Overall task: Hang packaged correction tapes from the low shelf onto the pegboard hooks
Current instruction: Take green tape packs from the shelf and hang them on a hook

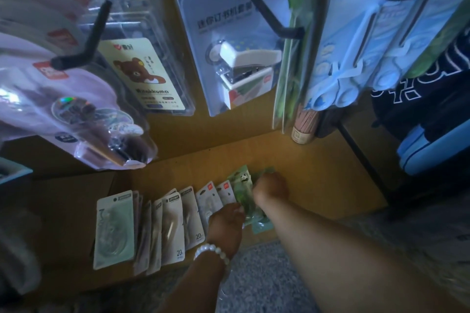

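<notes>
Low wooden shelf [318, 173], dim light. Green packaged correction tapes [244, 185] are held at the row's right end, long axis running away from the person. Right hand [270, 189] is closed over the top; left hand [226, 223] pinches the near edge. Pegboard hooks [269, 16] lie above.

A row of correction tape packs [142, 229] lies along the low shelf [318, 185] front edge; both hands meet at the row's right end, under packages hanging on hooks [269, 15].
</notes>
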Tool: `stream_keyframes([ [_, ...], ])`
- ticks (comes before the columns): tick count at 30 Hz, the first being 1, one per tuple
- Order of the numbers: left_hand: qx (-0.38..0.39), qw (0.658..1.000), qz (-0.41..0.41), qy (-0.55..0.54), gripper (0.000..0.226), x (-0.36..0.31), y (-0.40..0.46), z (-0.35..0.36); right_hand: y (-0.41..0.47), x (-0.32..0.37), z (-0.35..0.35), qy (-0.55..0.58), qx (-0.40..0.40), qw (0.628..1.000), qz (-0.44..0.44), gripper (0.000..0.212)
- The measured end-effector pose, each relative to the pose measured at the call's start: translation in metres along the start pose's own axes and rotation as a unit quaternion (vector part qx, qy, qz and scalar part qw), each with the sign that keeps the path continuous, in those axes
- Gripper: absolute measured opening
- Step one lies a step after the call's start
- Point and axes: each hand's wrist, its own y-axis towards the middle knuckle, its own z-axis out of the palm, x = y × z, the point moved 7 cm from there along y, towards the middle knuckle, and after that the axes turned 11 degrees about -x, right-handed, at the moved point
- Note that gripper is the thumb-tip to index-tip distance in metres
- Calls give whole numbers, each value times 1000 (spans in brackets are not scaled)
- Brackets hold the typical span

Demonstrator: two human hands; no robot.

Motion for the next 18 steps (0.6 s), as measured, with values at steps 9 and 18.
stream_keyframes([
  [9,-41,996,-44,-58,32,-15,15,-14,-8,-26,-48,249,-89,963,49,21],
  [18,-18,942,-191,-275,94,46,40,15,-30,-24,-28,300,-20,954,15,28],
])
